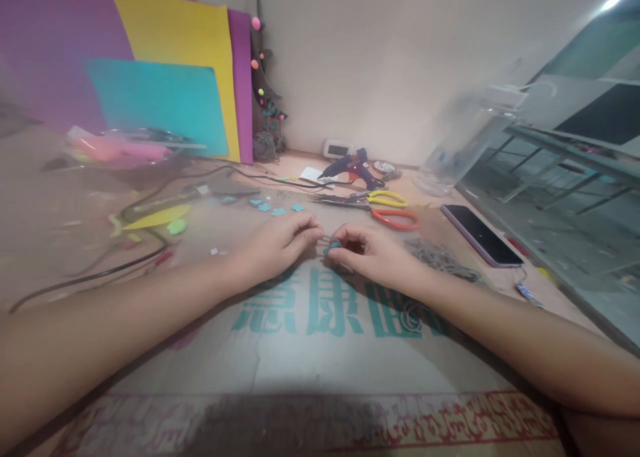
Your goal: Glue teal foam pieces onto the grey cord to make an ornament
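Note:
Over the middle of the printed table cover (280, 364), my two hands are close together. My right hand (367, 247) pinches a small teal flower-like piece (332, 247) between thumb and fingers. My left hand (287, 240) is closed, thumb against fingertips, on a thin grey cord (326, 238) that runs across to the teal piece. Several teal flower cutouts (279, 212) lie just beyond my left hand. Past my right forearm is a loose heap of grey cord (443, 258), and a small coil of cord (411, 317) lies nearer me.
Behind the hands lie orange-handled scissors (395, 218), yellow-handled scissors (386, 198) and a dark glue gun (353, 169). A phone (480, 236) sits at the right edge near a clear plastic jug (463, 140). Coloured sheets (165, 104) lean at back left; a black cable (100, 278) crosses the left side.

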Demonstrator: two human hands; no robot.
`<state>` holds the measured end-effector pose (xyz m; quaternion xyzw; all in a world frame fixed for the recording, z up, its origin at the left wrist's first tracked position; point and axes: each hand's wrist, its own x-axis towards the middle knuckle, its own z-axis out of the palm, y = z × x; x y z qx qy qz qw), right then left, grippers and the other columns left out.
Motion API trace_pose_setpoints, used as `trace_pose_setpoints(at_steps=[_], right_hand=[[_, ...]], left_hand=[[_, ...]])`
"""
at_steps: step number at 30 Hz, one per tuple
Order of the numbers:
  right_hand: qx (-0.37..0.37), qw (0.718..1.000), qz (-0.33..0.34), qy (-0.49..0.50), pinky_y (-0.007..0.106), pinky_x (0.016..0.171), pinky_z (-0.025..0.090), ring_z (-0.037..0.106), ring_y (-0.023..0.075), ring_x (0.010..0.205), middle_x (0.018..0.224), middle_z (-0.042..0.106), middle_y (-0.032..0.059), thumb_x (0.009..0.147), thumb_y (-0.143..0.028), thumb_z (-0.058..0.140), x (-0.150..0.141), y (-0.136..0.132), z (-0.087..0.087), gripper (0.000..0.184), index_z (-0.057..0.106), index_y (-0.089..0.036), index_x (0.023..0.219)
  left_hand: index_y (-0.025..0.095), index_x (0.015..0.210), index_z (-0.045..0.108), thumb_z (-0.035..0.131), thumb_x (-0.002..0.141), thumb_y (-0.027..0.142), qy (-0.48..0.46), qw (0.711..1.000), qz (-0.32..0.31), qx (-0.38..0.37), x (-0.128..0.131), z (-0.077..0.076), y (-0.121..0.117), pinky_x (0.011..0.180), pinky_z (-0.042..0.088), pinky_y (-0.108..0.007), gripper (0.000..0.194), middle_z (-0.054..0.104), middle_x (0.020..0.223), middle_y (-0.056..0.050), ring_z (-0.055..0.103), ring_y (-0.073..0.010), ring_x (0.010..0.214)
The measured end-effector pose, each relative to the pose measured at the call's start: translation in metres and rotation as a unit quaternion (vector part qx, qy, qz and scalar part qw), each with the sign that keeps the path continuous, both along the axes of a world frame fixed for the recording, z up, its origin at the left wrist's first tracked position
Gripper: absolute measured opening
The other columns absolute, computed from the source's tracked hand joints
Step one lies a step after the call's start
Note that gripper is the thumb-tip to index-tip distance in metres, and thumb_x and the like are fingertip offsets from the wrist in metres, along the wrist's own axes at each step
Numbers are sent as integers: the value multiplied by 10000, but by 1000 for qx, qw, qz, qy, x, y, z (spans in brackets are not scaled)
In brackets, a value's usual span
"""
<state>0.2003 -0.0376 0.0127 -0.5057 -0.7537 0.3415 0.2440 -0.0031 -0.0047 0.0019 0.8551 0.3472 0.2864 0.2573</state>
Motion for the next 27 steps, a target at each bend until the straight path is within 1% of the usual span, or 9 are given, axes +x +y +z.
trace_pose_setpoints(at_steps=[2,4,8,11,14,16,19,24,27], right_hand=[[8,1000,3,-4,232,525,384,486,102,544,610,558,-37,822,-327,610,0,0,-1,152,591,-180,789],[10,1000,6,-5,235,526,382,485,104,545,607,553,-38,826,-330,604,0,0,-2,155,583,-181,786],[19,1000,13,-10,229,527,376,473,98,546,606,544,-40,831,-307,602,1,0,-2,140,589,-178,779],[24,1000,12,-9,224,527,374,476,96,548,610,551,-38,834,-306,606,1,0,-3,141,593,-176,780],[28,1000,11,-9,221,526,372,482,96,552,613,557,-37,830,-301,612,2,1,-3,130,602,-175,797],[20,1000,8,-10,219,519,370,481,95,545,608,555,-38,827,-291,612,1,0,-2,120,605,-174,804],[7,1000,5,-9,219,515,374,488,97,549,614,563,-33,827,-292,612,1,0,-1,120,614,-173,806],[9,1000,4,-10,221,518,380,493,97,551,620,582,-26,828,-301,613,0,-1,-1,133,621,-170,803],[4,1000,2,-3,223,512,380,491,97,543,614,586,-27,824,-302,612,-1,-1,0,134,612,-171,796]], left_hand=[[175,749,523,356,970,356,11,1000,9,6,0,0,0,622,374,-274,331,551,717,-9,519,-161,690],[175,727,519,326,980,371,16,1000,16,5,1,1,-1,620,373,-276,374,543,707,-12,515,-164,685],[162,863,620,323,987,394,15,1000,-10,-3,0,1,-1,691,411,-281,397,636,829,-38,574,-179,785],[165,920,666,339,989,386,20,999,-35,17,-1,-2,1,750,424,-290,401,677,886,-49,597,-189,854],[173,923,690,390,981,335,16,997,-57,42,-1,-5,4,791,424,-293,346,696,913,-49,600,-188,896],[176,886,698,444,962,314,15,997,-56,49,-1,-6,5,776,424,-288,298,695,868,-40,599,-181,867],[181,834,697,515,929,304,6,999,-36,40,-1,-7,6,747,421,-280,240,686,816,-23,596,-168,817],[193,816,691,608,865,281,-39,999,-8,10,0,-6,5,744,433,-269,131,676,824,-2,600,-155,808],[186,779,677,639,829,251,-50,999,7,17,0,-5,4,761,437,-273,91,668,826,-1,596,-157,821]])
